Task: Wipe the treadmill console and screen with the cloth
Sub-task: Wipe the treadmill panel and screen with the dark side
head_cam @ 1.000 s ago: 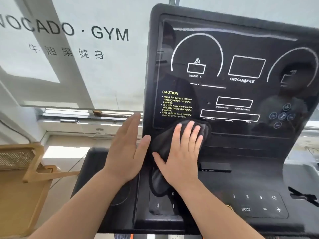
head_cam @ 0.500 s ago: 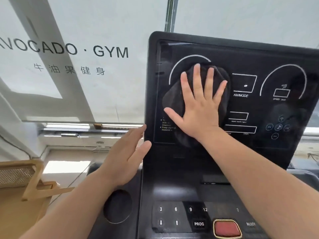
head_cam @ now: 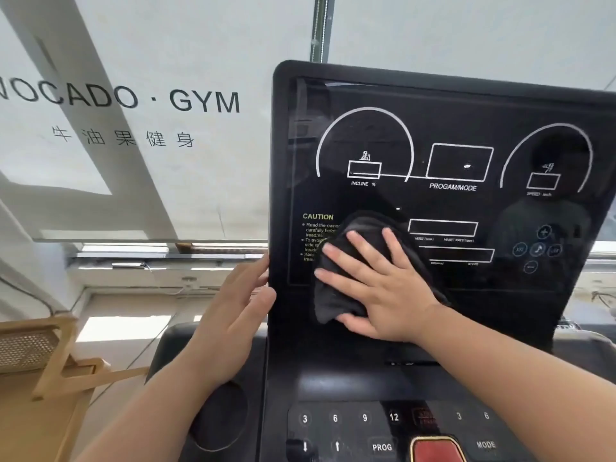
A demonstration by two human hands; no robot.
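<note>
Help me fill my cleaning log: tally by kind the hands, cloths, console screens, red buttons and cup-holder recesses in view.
Bare hands: 2, the left hand and the right hand
Dark grey crumpled cloth: 1
Black glossy treadmill console screen: 1
Red rounded button, cut off by the frame edge: 1
Round black cup-holder recess: 1
Total: 6

I record bright, diffuse daylight through the white lettered panel (head_cam: 200,45) at 10 o'clock. The glossy screen (head_cam: 466,211) carries dim reflections toward 3 o'clock, dulling its icons. Wide-angle bending at the edges; the keypad (head_cam: 366,425) at 6 o'clock reads soft.
</note>
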